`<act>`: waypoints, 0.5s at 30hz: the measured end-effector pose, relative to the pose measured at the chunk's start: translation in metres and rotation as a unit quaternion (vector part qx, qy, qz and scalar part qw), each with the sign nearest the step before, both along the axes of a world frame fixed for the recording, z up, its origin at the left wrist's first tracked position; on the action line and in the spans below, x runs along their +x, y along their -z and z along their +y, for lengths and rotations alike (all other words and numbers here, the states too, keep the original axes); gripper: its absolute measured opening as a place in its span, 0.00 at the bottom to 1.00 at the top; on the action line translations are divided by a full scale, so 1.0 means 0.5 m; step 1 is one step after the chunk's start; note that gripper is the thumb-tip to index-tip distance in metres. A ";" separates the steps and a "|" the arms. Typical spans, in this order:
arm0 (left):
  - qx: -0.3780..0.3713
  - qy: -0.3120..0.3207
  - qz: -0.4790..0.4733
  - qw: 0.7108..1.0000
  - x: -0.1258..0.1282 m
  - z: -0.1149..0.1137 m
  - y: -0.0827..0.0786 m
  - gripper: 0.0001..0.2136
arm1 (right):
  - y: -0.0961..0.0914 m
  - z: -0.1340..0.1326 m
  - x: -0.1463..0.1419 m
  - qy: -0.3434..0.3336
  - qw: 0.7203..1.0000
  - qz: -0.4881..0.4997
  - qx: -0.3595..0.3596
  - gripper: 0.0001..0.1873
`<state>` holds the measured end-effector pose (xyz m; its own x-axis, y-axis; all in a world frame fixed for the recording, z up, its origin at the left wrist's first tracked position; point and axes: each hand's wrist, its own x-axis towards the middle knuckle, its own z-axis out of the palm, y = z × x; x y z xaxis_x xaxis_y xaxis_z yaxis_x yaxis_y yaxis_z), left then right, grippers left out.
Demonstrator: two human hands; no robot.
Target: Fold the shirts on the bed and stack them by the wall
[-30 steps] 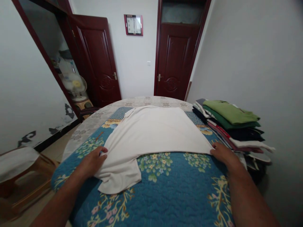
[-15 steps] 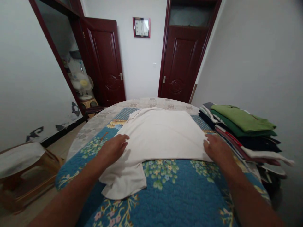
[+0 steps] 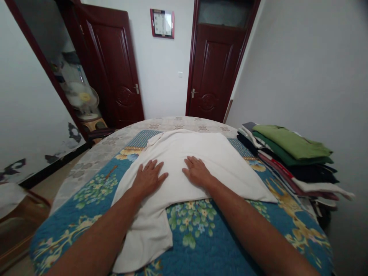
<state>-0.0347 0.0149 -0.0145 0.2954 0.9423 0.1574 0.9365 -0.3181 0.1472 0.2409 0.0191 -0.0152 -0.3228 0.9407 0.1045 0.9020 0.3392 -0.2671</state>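
Shifted inward since the earlier frame: left hand [image 3: 149, 178] and right hand [image 3: 198, 173], from the side edges of a white garment [image 3: 224, 161] to its middle. Note current contact — both hands palm-down on the cloth, apart from each other, with garment visible between. Left hand: wide, fingers spread, thumb toward the right hand, nothing held. Right hand: less wide, fingers close together, thumb apart, no cloth visibly pinched. Garment position: directly under both hands, extending beyond them and out to the right of the right hand, down to a free corner. Near flap [image 3: 149, 237]: on the body side of the left hand, beside the left forearm [image 3: 100, 234]. Underneath: blue floral quilt [image 3: 198, 258], showing on the body side of both hands. Well to the right of the right hand: stack of folded clothes [image 3: 293, 143]. Step in hand, as judged: smoothing the garment flat. Called for next, as judged: light, even pressure, working outward from the middle — without dragging the near flap or bunching cloth beside the left hand.
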 end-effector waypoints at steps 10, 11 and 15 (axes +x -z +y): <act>-0.027 -0.111 0.041 0.993 -0.027 0.041 -0.008 0.36 | -0.005 0.096 0.200 0.174 0.981 -0.072 -0.034 0.39; -0.028 -0.114 0.042 0.992 -0.029 0.042 -0.007 0.37 | -0.003 0.099 0.227 0.193 0.978 -0.079 -0.034 0.39; -0.031 -0.128 0.033 0.991 -0.028 0.044 -0.003 0.40 | 0.012 0.099 0.334 0.243 0.964 -0.106 -0.024 0.37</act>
<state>-0.0489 0.0370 -0.0127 0.0533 0.9950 0.0848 0.9935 -0.0614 0.0955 0.4078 0.0684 -0.0212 0.1483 0.9882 0.0372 0.9873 -0.1458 -0.0634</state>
